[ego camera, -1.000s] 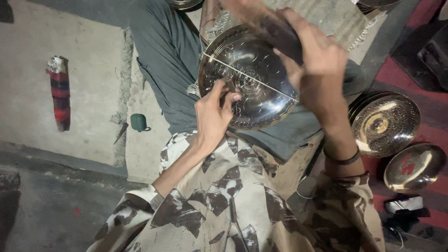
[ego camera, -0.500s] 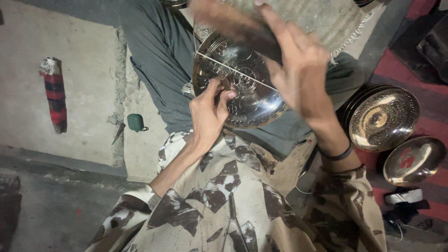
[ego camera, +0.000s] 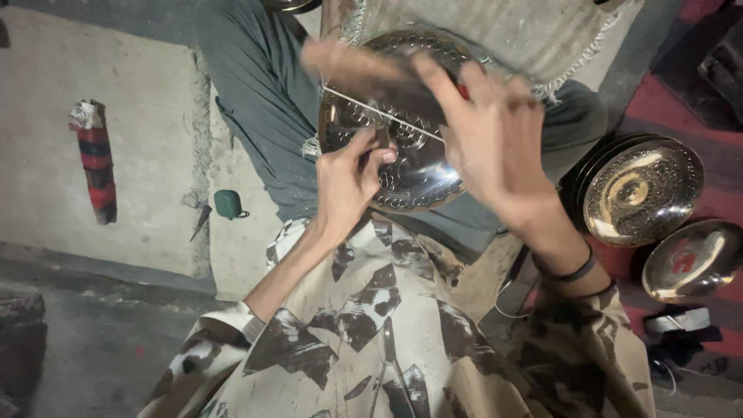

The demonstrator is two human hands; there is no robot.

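The round metal plate [ego camera: 402, 147], shiny and worked with raised patterns, rests tilted on the person's lap, against the grey trouser leg [ego camera: 263, 101]. A thin straight line, a wire or a scribed mark, crosses its upper face; which it is cannot be told.

The left hand [ego camera: 348, 182] sits at the plate's left-centre with thumb and fingers pinched together on a small slim tool whose tip touches the metal. The right hand [ego camera: 491, 143] lies over the plate's right side, fingers spread and reaching past the rim; it is blurred, so whether it grips the rim or only presses on it cannot be told.

Right of the plate, well apart, a stack of similar plates [ego camera: 638, 190] lies on the red floor, with a smaller bowl-like dish [ego camera: 689, 259] just beside it. Above the plate is a fringed grey cloth [ego camera: 503, 35]. Left of the plate, on the pale floor, a small green object [ego camera: 228, 203] lies near, and a red-and-dark striped roll [ego camera: 94, 161] lies well apart. Below the plate a patterned apron [ego camera: 387, 340] covers the person's lap.

The plate is propped only by leg and hands, so, as I judge it, a hard push could skid the tool tip across the polished surface and scratch it, or toward the right hand's fingers close by. A loosened right hand could let the plate tilt or slide off.
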